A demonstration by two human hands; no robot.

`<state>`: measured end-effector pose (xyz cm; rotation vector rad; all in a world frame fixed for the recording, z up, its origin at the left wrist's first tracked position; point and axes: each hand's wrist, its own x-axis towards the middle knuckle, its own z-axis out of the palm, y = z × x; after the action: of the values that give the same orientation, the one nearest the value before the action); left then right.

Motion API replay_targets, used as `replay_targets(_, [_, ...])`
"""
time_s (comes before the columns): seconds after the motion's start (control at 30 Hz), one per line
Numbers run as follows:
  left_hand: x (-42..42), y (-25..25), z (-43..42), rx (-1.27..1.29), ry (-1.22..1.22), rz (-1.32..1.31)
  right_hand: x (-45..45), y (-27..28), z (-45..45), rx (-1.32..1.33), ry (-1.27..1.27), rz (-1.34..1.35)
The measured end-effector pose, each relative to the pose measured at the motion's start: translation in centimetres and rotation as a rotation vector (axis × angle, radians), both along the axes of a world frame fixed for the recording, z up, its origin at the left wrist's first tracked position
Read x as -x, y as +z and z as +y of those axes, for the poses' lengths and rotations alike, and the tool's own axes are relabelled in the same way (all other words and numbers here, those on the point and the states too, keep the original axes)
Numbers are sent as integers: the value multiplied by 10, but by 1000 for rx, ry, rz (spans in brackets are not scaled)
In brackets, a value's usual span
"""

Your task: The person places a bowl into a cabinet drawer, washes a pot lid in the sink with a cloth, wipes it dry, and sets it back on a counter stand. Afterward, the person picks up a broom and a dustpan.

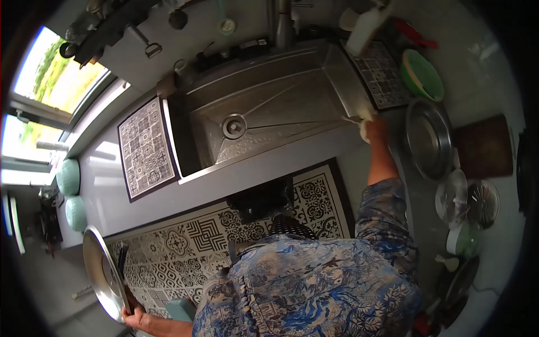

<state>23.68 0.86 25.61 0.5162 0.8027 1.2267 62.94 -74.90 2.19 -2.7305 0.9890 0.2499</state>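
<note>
At the lower left, my left hand (136,318) grips the rim of a wide round metal basin (96,275), which is tilted nearly on edge beside the counter. My right hand (377,132) is closed on a pale cloth (365,124) at the right front rim of the steel sink (275,106). The fingers are partly hidden, and a thin light piece sticks out from the cloth toward the basin of the sink. Drops of water lie on the sink floor around the drain (234,127).
Patterned mats lie left (147,149) and right (382,76) of the sink. On the right are a green bowl (422,76), a steel basin (428,139) and a brown board (484,145). Two mint-coloured containers (68,178) stand by the window. A patterned rug (179,247) covers the floor.
</note>
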Motion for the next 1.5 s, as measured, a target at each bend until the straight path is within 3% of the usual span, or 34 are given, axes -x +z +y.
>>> replay_targets(0.03, [26,-4,27,256,-230,-298,1,12,6,-26,-42,-34])
replay_targets(0.13, [30,-6,24,276,-218,-339,16,15,35,206,-65,-183])
replay_targets(0.2, [47,-17,28,307,-172,-320,16,-5,44,106,22,-142])
replay_targets(0.23, [48,-16,24,366,-127,-330,22,1,62,75,113,-182])
replay_targets(0.3, [42,-28,11,74,172,38,35,17,97,62,310,-218])
replay_targets(0.37, [69,-38,17,321,21,-309,47,13,134,30,525,-220])
replay_targets(0.5, [78,-43,-1,343,70,-289,77,23,253,-109,922,-213])
replay_targets(0.6, [105,-54,7,348,93,-292,92,30,328,-489,1140,-217])
replay_targets(0.63, [114,-55,10,344,106,-303,84,32,346,-633,1351,-160])
replay_targets(0.7, [134,-59,14,311,130,-288,81,40,375,-858,1261,-18])
replay_targets(0.73, [148,-61,19,322,166,-248,81,62,388,-849,1278,-21])
replay_targets(0.8, [197,-81,38,341,99,-244,79,115,401,-1423,921,204])
replay_targets(0.9, [233,-98,52,189,35,-23,63,148,396,-1522,870,62])
replay_targets(0.93, [235,-95,54,227,129,-13,46,140,395,-1293,1120,-98])
replay_targets(1.0, [252,-107,82,323,330,-29,24,162,382,-1202,1098,-178])
replay_targets(1.03, [280,-126,109,379,243,-149,17,171,380,-1146,1112,-198])
replay_targets(1.07, [248,-106,84,282,293,-83,32,208,389,-1434,873,-227])
replay_targets(1.1, [244,-101,57,-134,203,488,30,228,385,-1423,874,-244])
replay_targets(1.13, [239,-97,30,-483,328,1071,19,245,381,-1417,817,-231])
replay_targets(1.17, [250,-111,42,-470,365,1148,6,257,377,-1414,758,-216])
replay_targets(1.27, [227,-113,46,-310,357,904,-37,288,358,-1501,631,-364])
replay_targets(1.37, [201,-109,59,56,303,297,-83,326,328,-1659,583,-532])
replay_targets(1.5, [182,-113,60,153,264,168,-137,367,271,-1661,555,-910])
